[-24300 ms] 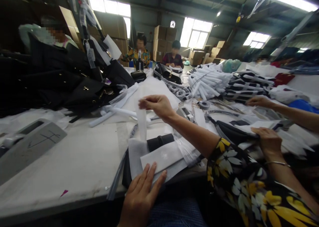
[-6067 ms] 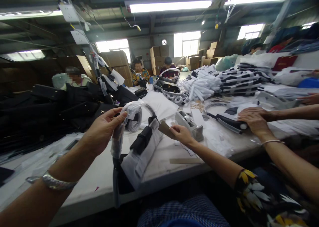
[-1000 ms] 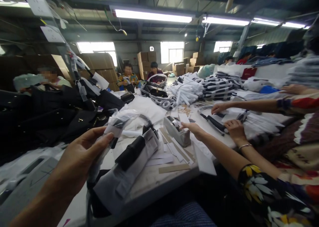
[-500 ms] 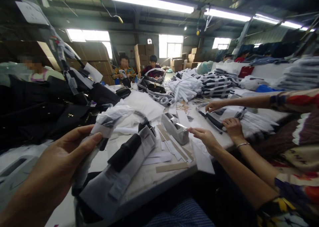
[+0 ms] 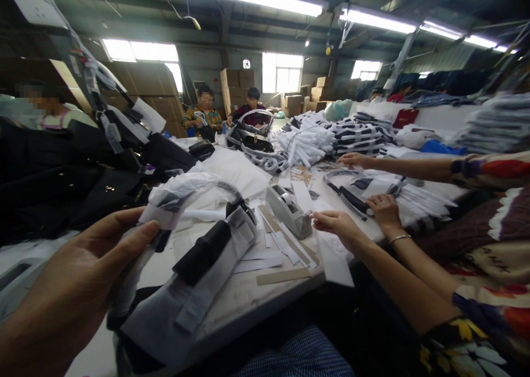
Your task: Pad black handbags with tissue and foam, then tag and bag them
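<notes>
My left hand is closed on the plastic-wrapped handle of a black bag, thumb on a white band around it. The bag lies at the table's near edge under a grey-white fabric wrap, with a black roll on top. My right hand, on a floral-sleeved arm, pinches a strip of clear tape at the cutter of a grey tape dispenser.
Paper and card strips lie near the table edge. A co-worker's hands handle black straps to the right. Black bags are heaped at left, white wrapped straps at the back. Other people sit farther off.
My right hand has drawn back a little from the dispenser with tape between its fingers. My left hand keeps its hold on the wrapped handle. The view has shifted slightly.
</notes>
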A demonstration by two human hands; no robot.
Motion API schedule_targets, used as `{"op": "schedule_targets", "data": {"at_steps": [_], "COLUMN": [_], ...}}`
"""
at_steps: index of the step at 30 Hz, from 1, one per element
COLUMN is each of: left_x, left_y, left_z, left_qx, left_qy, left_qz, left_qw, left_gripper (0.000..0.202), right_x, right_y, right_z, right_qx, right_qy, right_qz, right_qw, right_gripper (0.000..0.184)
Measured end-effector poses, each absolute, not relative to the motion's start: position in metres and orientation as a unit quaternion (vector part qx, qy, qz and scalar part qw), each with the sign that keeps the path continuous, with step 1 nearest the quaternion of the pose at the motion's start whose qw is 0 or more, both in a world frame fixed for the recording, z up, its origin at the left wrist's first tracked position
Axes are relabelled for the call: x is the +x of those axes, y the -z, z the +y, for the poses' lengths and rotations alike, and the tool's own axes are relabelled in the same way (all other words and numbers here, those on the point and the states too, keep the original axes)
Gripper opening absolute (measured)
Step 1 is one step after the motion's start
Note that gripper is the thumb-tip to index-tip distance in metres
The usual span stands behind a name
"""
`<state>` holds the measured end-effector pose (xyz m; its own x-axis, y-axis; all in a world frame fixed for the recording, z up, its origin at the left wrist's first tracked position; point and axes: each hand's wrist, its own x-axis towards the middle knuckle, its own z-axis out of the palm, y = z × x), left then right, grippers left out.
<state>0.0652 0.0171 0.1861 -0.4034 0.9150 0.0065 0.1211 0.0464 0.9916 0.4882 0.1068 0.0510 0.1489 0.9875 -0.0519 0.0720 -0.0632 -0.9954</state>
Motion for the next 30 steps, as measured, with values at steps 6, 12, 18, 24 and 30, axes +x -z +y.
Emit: {"op": "schedule_targets", "data": {"at_steps": [6, 12, 18, 24, 30], "left_x": [0.067, 0.075, 0.078, 0.074, 0.085], "left_y": [-0.187, -0.192, -0.196, -0.193, -0.189], "left_z": [0.017, 0.016, 0.016, 0.015, 0.010], "left_qx": [0.406, 0.416, 0.433, 0.453, 0.503], "left_qy": [-0.554, -0.554, -0.549, -0.551, -0.555], "left_qz": [0.628, 0.613, 0.587, 0.566, 0.528], "left_qw": [0.365, 0.379, 0.407, 0.415, 0.401], "left_gripper": [0.064, 0.070, 0.072, 0.063, 0.059], "right_x": [0.482, 0.479, 0.479, 0.453, 0.362], "right_y": [-0.025, -0.023, -0.016, -0.042, -0.127], "right_z": [0.102, 0.105, 0.100, 0.068, 0.026], "right_qx": [-0.577, -0.578, -0.581, -0.546, -0.366], "right_qy": [-0.469, -0.438, -0.408, -0.381, -0.453], "right_qz": [-0.431, -0.448, -0.464, -0.502, -0.611], "right_qw": [0.511, 0.523, 0.529, 0.552, 0.536], "right_gripper": [0.049, 0.049, 0.053, 0.053, 0.033]}}
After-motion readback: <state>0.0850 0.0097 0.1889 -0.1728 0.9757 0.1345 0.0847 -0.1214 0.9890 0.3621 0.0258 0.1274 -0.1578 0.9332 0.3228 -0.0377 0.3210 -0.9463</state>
